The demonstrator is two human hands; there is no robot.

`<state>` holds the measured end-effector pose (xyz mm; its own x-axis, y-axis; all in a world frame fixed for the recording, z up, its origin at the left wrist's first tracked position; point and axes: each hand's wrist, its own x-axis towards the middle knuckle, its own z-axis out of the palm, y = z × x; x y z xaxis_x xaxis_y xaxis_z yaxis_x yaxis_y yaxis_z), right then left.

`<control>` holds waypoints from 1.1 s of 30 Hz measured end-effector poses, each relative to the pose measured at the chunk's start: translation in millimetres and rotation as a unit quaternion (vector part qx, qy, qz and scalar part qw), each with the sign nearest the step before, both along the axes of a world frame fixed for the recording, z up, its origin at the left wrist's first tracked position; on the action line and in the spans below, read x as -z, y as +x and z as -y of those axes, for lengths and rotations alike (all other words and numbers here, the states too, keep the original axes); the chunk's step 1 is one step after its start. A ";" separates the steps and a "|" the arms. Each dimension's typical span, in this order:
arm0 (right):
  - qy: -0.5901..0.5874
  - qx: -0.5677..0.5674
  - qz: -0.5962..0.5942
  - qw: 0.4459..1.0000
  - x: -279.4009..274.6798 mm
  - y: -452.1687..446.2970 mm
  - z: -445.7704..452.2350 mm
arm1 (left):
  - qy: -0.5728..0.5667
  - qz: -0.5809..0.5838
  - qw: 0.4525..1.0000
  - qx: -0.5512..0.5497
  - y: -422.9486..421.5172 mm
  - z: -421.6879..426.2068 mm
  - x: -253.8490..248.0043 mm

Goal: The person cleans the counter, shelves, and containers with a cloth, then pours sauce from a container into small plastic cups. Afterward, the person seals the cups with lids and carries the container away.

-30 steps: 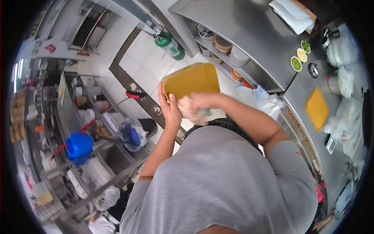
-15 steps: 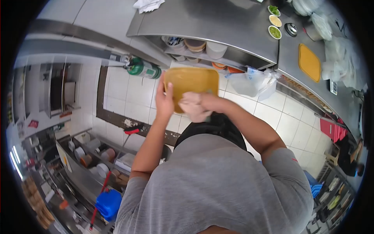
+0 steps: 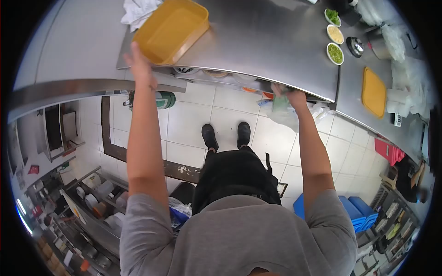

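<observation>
Just beside the left fingers (image 3: 135, 49), spread and gripping nothing, the tub (image 3: 172, 30) stands near the edge of the surface (image 3: 258, 41); a knock could tip it off. Right fingers (image 3: 292, 95) at cloth (image 3: 279, 103); grip unclear.

along the right edge of the steel counter (image 3: 267, 41) sit a bowl of leafy greens (image 3: 332, 17), a bowl of something pale (image 3: 335, 34) and a bowl of chopped greens (image 3: 335, 54); a silver bell (image 3: 355, 46) stands just past that edge. a green cylinder (image 3: 165, 100) shows below the front left corner.
</observation>
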<state>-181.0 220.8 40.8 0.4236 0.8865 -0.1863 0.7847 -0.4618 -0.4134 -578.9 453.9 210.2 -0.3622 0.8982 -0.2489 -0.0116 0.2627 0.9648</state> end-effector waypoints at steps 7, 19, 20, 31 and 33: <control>0.127 -0.033 0.060 0.990 61.1 -55.7 -90.4 | -0.116 0.172 0.970 0.128 47.6 161.8 157.5; 0.152 0.199 -0.463 0.850 5.4 -154.9 8.9 | -0.260 0.300 0.836 0.379 103.6 186.0 193.6; 0.161 0.218 -0.489 0.829 -16.5 -169.1 20.3 | -0.261 0.308 0.826 0.392 94.5 194.5 176.0; 0.215 0.228 -0.456 0.833 -234.8 -204.0 126.3 | -0.126 0.247 0.727 0.629 17.7 246.5 -43.7; 0.236 0.180 -0.415 0.860 -262.4 -183.6 105.4 | 0.009 0.176 0.729 0.661 22.7 229.1 -67.6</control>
